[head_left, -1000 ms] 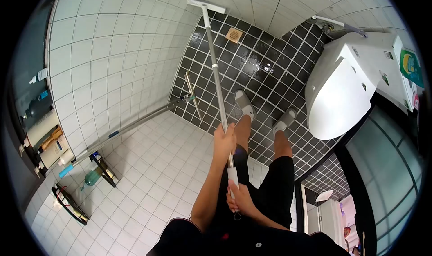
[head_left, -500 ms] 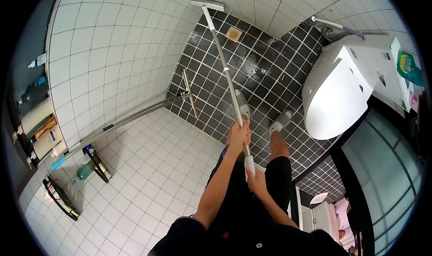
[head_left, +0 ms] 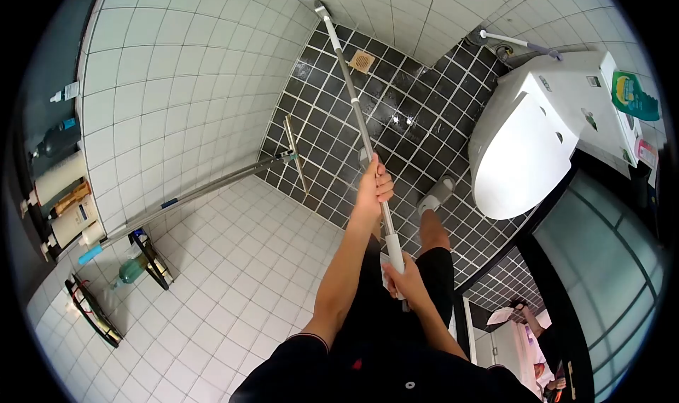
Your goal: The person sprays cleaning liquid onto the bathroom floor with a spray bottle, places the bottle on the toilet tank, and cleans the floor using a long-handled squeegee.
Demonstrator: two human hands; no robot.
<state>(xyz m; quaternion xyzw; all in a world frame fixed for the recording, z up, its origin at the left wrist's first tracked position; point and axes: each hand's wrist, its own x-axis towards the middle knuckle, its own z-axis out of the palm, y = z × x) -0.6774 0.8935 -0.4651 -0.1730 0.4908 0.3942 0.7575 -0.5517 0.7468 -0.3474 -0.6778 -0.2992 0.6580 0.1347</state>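
Note:
A long-handled floor brush (head_left: 360, 120) runs from my lap up to the far wall corner. Its white head (head_left: 321, 9) is seen nearly end-on there, and its bristles cannot be made out. My left hand (head_left: 375, 187) wraps round the metal pole about midway. Lower down, my right hand (head_left: 405, 279) is closed on the white grip (head_left: 395, 253) at the near end. Dark wet floor tiles (head_left: 396, 113) lie beneath the pole. My slippered right foot (head_left: 436, 194) shows to the right of it; the left foot is mostly hidden behind my left hand.
A squeegee (head_left: 293, 155) leans along the left wall, its pole crossing the white tiles. The toilet (head_left: 523, 162) stands right, with a green bottle (head_left: 634, 95) on its tank. A drain (head_left: 362, 61) sits near the corner. Another person's hand (head_left: 556, 384) shows through the doorway.
The brush head has turned from broadside to nearly end-on, into the corner. My left hand has moved slightly up and left. Another person's limbs now show more in the doorway.

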